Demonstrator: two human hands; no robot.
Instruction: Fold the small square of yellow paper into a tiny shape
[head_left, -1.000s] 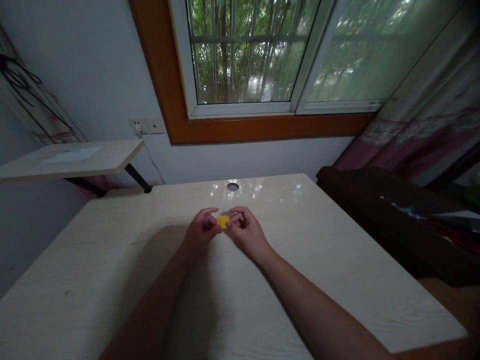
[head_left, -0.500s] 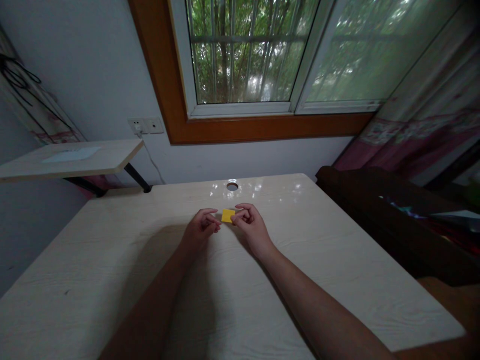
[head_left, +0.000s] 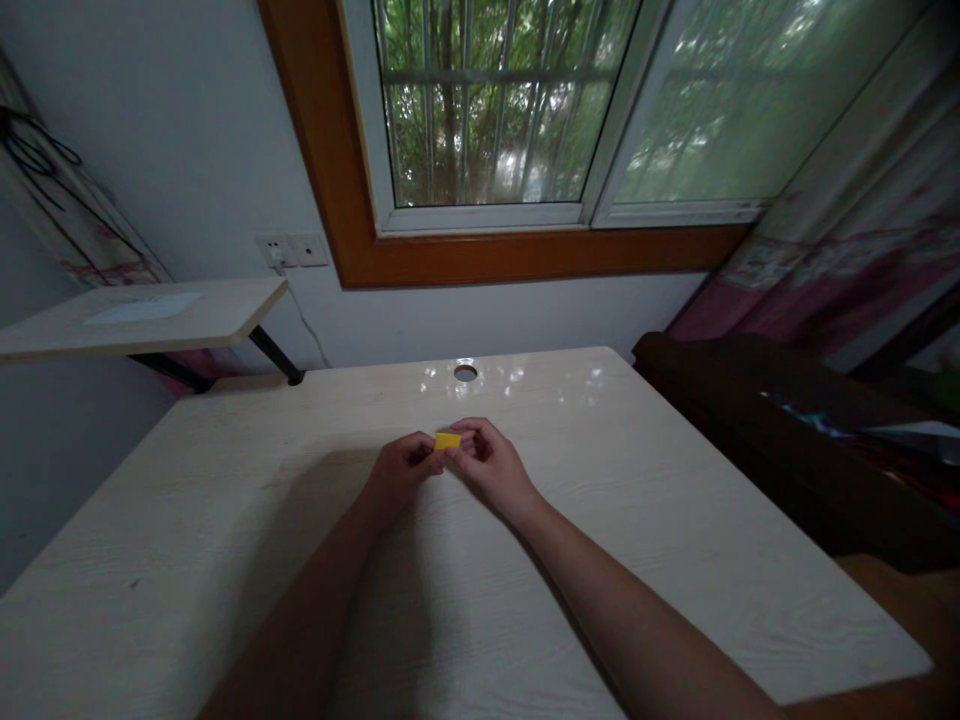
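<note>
A small yellow piece of paper (head_left: 448, 440) is held between my two hands, just above the far middle part of the table. My left hand (head_left: 405, 470) is closed, its thumb and fingers pinching the left end of the paper. At the lower right edge, the thumb of my right hand (head_left: 491, 462) presses on it, with the fingers curled behind. The paper shows as a low, wide rectangle; whether it is folded or tilted I cannot tell. My fingers hide part of its edges.
The pale wooden table (head_left: 675, 570) has a round cable hole (head_left: 465, 373) near its back edge. A raised shelf (head_left: 217, 310) on black legs stands at the back left, a sheet lying on it. Dark furniture (head_left: 735, 420) borders the right side. A window (head_left: 495, 110) is ahead.
My left hand has closed on the left end of the paper, which only my right hand held before. The paper has shifted slightly left and nearer, and looks lower in height.
</note>
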